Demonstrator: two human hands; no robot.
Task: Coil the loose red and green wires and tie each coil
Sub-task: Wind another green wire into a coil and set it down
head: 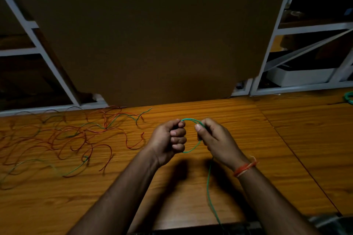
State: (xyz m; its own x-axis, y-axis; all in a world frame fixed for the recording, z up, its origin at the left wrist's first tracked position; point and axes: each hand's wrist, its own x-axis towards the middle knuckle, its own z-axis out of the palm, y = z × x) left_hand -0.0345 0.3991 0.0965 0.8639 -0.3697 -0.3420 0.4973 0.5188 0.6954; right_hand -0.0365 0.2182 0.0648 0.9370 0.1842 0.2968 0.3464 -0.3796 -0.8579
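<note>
A thin green wire (208, 183) forms a small loop between my hands above the wooden table (286, 139). My left hand (168, 139) pinches the loop's left side, its fingers curled. My right hand (212, 137) grips the loop's right side, and the wire's tail hangs from it toward the table's near edge. A loose tangle of red wires (72, 139) mixed with green wires (76, 170) lies spread over the table's left half.
A green coil (349, 97) lies at the table's far right edge. A large brown board (152, 34) stands behind the table, flanked by white metal shelving (271, 44) on both sides.
</note>
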